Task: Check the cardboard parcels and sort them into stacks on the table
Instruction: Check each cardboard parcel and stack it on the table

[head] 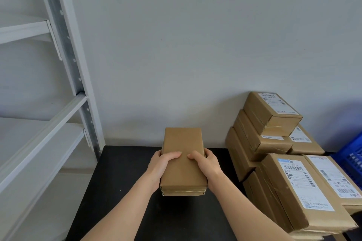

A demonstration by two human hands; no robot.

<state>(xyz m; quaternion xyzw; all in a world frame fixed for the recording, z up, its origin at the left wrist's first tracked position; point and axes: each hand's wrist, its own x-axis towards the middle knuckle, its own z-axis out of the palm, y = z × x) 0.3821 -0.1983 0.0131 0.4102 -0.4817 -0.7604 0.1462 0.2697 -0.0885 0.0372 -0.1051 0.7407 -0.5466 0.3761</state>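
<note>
I take this to be the checking step. The left hand (164,164) and right hand (205,164) clasp one cardboard parcel (183,162) by its long sides, thumbs curled over the top face and nearly meeting in the middle. The hands hold it lifted over the dark tabletop (117,191), its far end towards the wall.

The face turned up to me is bare brown card with no label on it, and clear tape runs along the near end. So I judge the next move is to turn the parcel over and find its label, then carry it right to a matching pile.

The rear stack (271,115) and the front stack (293,188) stand to the right, well apart from the parcel, with a blue crate (354,154) beyond them. Their top parcels carry white shipping labels with barcodes and a blue header strip. The print is probably address text, but it is too small for me to read
</note>
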